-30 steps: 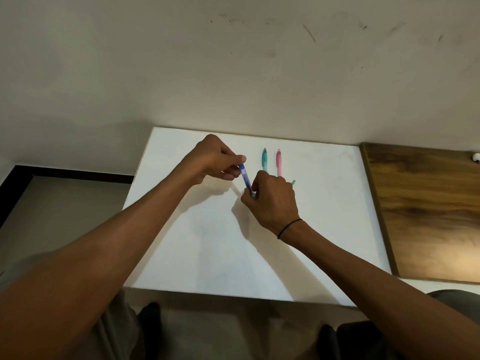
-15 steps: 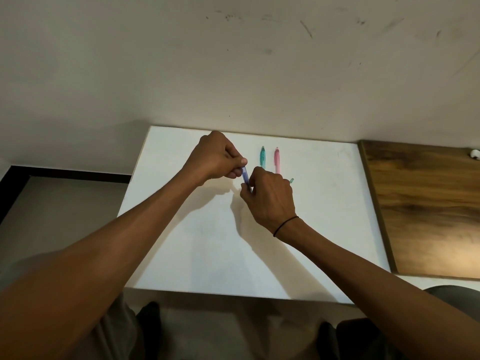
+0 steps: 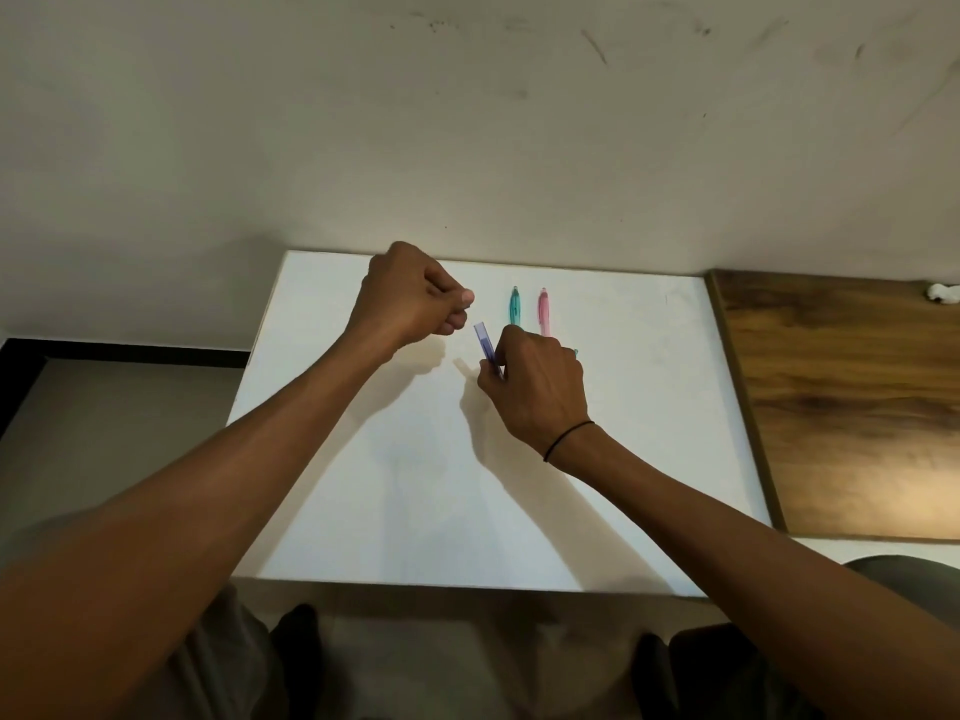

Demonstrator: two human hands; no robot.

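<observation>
Blue pen (image 3: 485, 345) pinched low on its barrel between the fingers (image 3: 485, 381) of the right hand (image 3: 540, 392). Tilted, with the upper end poking out up and to the left of them, clear of the white worktop (image 3: 649, 459).

Left hand (image 3: 410, 298) just left of that free end and apart from it, fingers (image 3: 462, 297) curled in, thumb pressed against forefinger. Impossible to tell whether some small part sits inside that pinch.

Just beyond the right fingers, a teal pen (image 3: 514, 309) and a pink pen (image 3: 544, 306) lying side by side on the worktop, not touching. Well off to the right, a wooden board (image 3: 857, 407).

Likely handling: very light, stiff, thin smooth plastic, so a little slippery and quick to roll once laid flat. Fine under a gentle pinch, perhaps prone to cracking under a hard squeeze. Best taken at mid-barrel with thumb and two fingertips, leaving the end free for the other hand.
</observation>
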